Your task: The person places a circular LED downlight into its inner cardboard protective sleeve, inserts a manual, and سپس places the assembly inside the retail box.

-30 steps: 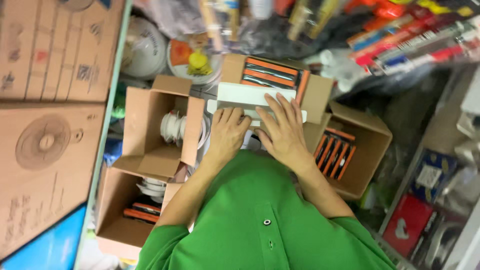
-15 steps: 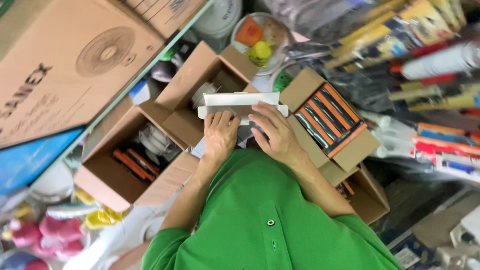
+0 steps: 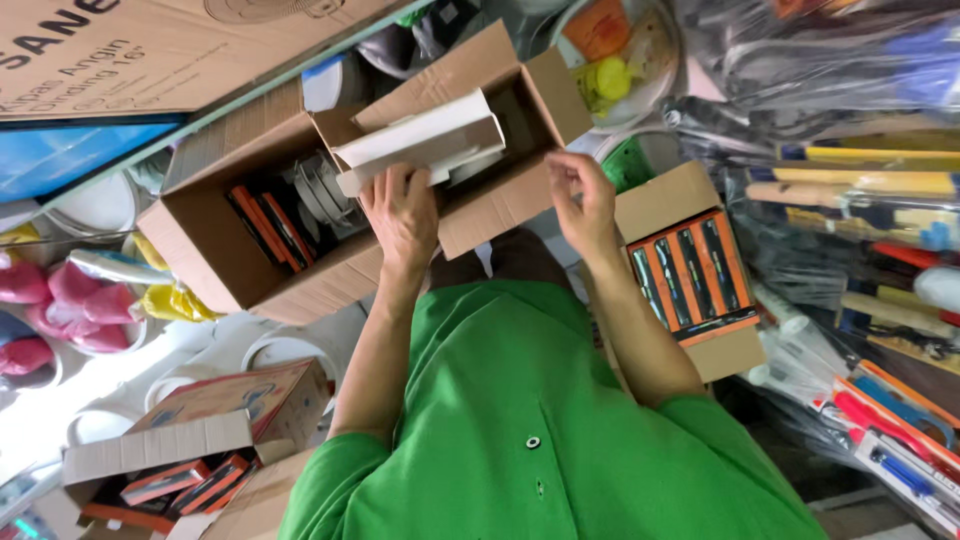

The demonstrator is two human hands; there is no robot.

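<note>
White and oblong, a cardboard tray insert point(image 3: 425, 140) lies tilted over the mouth of an open carton point(image 3: 470, 190), its long axis running from eight o'clock up to two o'clock, the higher end toward the carton's far flap. The left hand point(image 3: 403, 212) grips the insert's near edge, fingers curled over it, forearm reaching straight up from a green shirt point(image 3: 540, 430). The right hand point(image 3: 583, 203) hovers at three o'clock of the carton, fingers loosely bent and holding nothing, just beside the flap. At nine o'clock a second open box point(image 3: 240, 250) holds orange-and-black packs and coiled white parts. At four o'clock another box point(image 3: 690, 270) shows rows of orange packs. Cluttered shop stock crowds the floor: bagged tools at right, pink bundles at left.
</note>
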